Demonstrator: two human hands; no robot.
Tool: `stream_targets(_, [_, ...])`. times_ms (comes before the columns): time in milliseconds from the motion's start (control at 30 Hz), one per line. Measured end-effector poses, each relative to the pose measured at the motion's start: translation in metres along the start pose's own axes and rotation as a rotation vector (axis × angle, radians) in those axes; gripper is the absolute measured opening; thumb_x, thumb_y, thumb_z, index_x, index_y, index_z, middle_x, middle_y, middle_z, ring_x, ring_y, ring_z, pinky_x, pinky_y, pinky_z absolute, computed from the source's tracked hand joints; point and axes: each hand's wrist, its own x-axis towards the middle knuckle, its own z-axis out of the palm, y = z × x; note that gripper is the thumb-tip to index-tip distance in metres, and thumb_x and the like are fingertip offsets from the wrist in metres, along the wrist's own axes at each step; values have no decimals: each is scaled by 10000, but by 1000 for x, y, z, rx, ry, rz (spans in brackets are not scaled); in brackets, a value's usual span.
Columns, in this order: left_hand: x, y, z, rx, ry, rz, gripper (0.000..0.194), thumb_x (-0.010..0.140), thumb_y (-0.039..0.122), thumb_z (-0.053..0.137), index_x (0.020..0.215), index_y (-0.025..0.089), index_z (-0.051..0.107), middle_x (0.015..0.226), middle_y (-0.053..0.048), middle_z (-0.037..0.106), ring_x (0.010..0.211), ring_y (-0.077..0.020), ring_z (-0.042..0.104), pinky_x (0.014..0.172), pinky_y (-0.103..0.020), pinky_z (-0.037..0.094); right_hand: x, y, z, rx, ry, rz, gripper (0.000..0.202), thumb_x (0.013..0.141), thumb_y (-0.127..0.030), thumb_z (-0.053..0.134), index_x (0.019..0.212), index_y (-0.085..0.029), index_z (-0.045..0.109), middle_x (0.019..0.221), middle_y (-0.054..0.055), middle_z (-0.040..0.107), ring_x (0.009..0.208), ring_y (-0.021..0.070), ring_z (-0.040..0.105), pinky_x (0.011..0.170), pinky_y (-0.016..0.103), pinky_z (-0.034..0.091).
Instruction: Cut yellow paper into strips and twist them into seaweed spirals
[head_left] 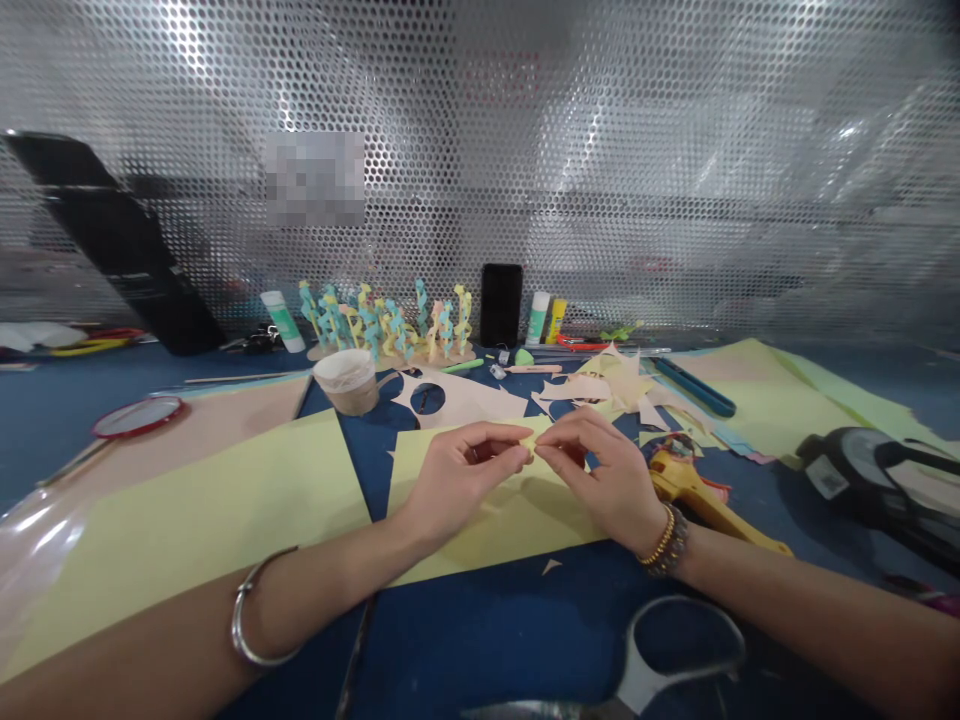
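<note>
My left hand [469, 480] and my right hand [604, 478] meet at the centre, each pinching a small piece of yellow paper [534, 438] between thumb and fingers. The piece is mostly hidden by my fingertips, so its shape is unclear. Beneath both hands lies a pale yellow sheet of paper [465, 545] on the blue table. Just beyond my fingers are white and cream paper offcuts [495, 402]. A yellow-handled tool [694, 490] rests beside my right wrist, partly covered by it.
A larger yellow sheet [217, 510] spreads at left, near a paper cup [349, 385]. Twisted paper strips [390, 330] stand on a base behind. A phone [501, 305] leans against the mesh wall. Scissors [637, 670], a blue cutter [694, 388] and a black device [862, 480] lie around.
</note>
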Motion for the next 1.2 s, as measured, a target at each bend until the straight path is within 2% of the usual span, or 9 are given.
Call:
stream_targets(100, [1, -1, 1, -26, -7, -11, 201, 695, 270, 724, 869, 170, 709, 769, -34, 710, 708, -154, 646, 671, -261, 514, 0, 0, 0, -3, -14, 11, 40, 831, -216, 590, 802, -206, 616, 803, 28, 571, 623, 116, 522, 512, 248, 440])
stream_targets(233, [1, 0, 1, -88, -10, -41, 269, 702, 244, 725, 951, 170, 654, 790, -24, 698, 750, -144, 647, 704, -251, 508, 0, -1, 0, -12, -4, 1, 47, 833, -201, 585, 797, -206, 615, 796, 24, 568, 625, 115, 517, 519, 249, 438])
stream_targets(367, [2, -1, 0, -116, -25, -32, 173, 722, 236, 713, 839, 152, 618, 733, -8, 675, 698, -112, 627, 666, -214, 494, 1, -1, 0, -1, 4, -13, 32, 823, -195, 600, 807, -208, 624, 801, 19, 566, 628, 112, 524, 508, 244, 434])
stream_targets(600, [1, -1, 2, -83, -15, 1, 156, 716, 214, 709, 857, 162, 670, 782, -11, 670, 715, -117, 611, 682, -220, 485, 0, -1, 0, 8, 24, -25, 112, 826, -159, 582, 920, -212, 615, 799, 6, 549, 609, 100, 507, 534, 250, 435])
stream_targets(800, [1, -2, 0, -72, 1, -14, 217, 721, 227, 709, 930, 175, 682, 790, -9, 674, 730, -112, 602, 682, -208, 476, 0, 0, 2, 22, 20, -34, 70, 826, -167, 599, 866, -213, 632, 810, 11, 567, 633, 99, 524, 519, 232, 433])
stream_targets(1200, [2, -6, -1, -136, -23, -65, 165, 717, 235, 722, 876, 192, 727, 748, -2, 697, 700, -100, 610, 668, -193, 491, 0, 0, 0, 9, 14, -49, 52, 827, -164, 601, 826, -197, 641, 808, 22, 582, 667, 109, 543, 524, 230, 436])
